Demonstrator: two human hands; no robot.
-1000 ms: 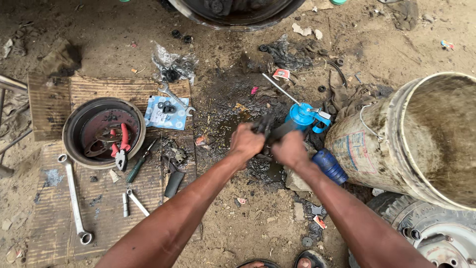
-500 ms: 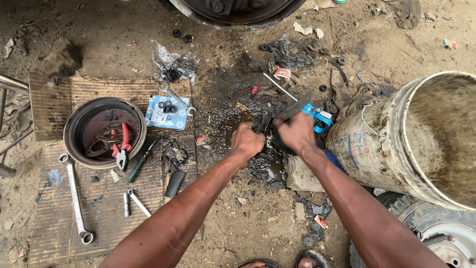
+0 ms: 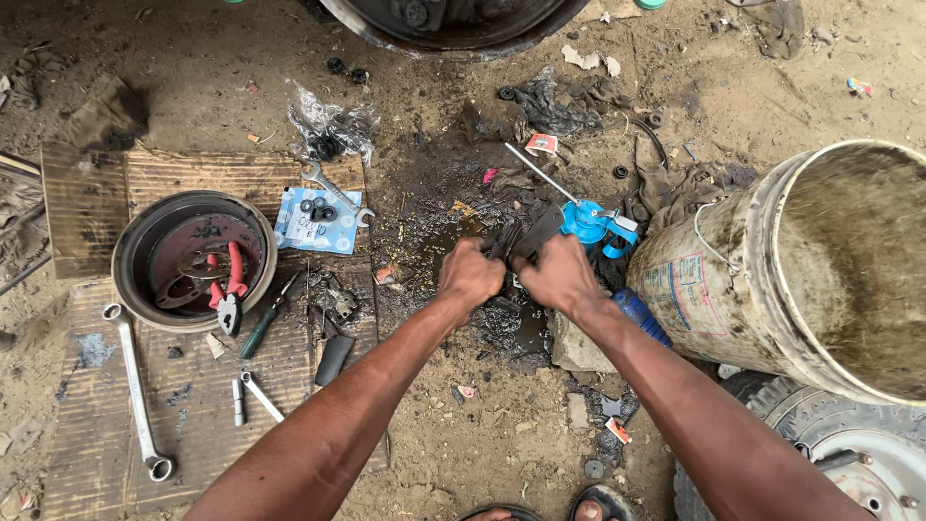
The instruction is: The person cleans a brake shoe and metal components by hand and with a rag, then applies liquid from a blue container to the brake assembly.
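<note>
Left hand (image 3: 470,273) and right hand (image 3: 558,273) both clenched on a dark greasy part (image 3: 526,236), held over the oily ground patch, centre. Blue oil can (image 3: 585,220) just beyond, right. Risk: slick grease, part could slip into dirt.

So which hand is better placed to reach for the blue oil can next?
Probably the right hand. Both hands grip a dark greasy part, but the blue oil can lies just beyond the right hand's knuckles. The left hand sits on the far side of the part and would have to cross over.
</note>
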